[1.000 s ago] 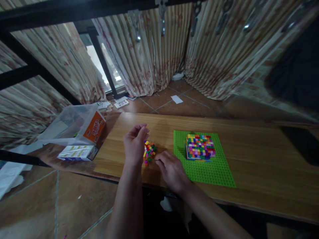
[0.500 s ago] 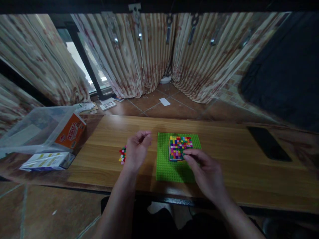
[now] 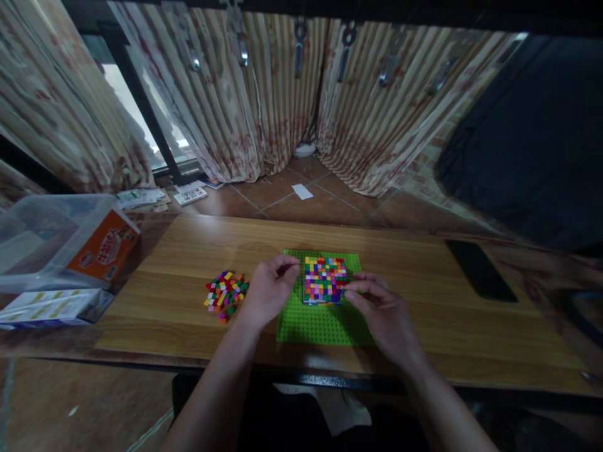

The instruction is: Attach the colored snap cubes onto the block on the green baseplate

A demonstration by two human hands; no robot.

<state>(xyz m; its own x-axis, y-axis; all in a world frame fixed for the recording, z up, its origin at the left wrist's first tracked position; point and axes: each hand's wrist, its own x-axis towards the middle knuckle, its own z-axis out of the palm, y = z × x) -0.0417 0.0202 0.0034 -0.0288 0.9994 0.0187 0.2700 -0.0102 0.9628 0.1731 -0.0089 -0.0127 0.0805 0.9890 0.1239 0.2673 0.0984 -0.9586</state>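
Observation:
A block of small multicoloured building bricks [image 3: 324,276] stands on a green studded baseplate [image 3: 311,326]. My left hand [image 3: 267,290] is over the plate's left edge, just left of the block, with thumb and forefinger pinched together. Whatever is in that pinch is too small or hidden to name. At the block's right side, my right hand [image 3: 384,314] has its thumb and forefinger close together. Their tips reach the block's right edge; I cannot tell whether a brick is between them. A heap of loose bricks [image 3: 225,292] lies on the wooden table, left of my left hand.
A dark flat phone-like slab [image 3: 480,270] lies at the table's right. On the left are a clear plastic bin [image 3: 51,213] with an orange label and a white, yellow-marked box [image 3: 51,307]. Striped curtains [image 3: 245,125] hang beyond the table [image 3: 155,301].
The view has swung slightly right. My left hand has moved right, closer to the brick block, uncovering more of the loose heap. My right hand remains at the block's right side.

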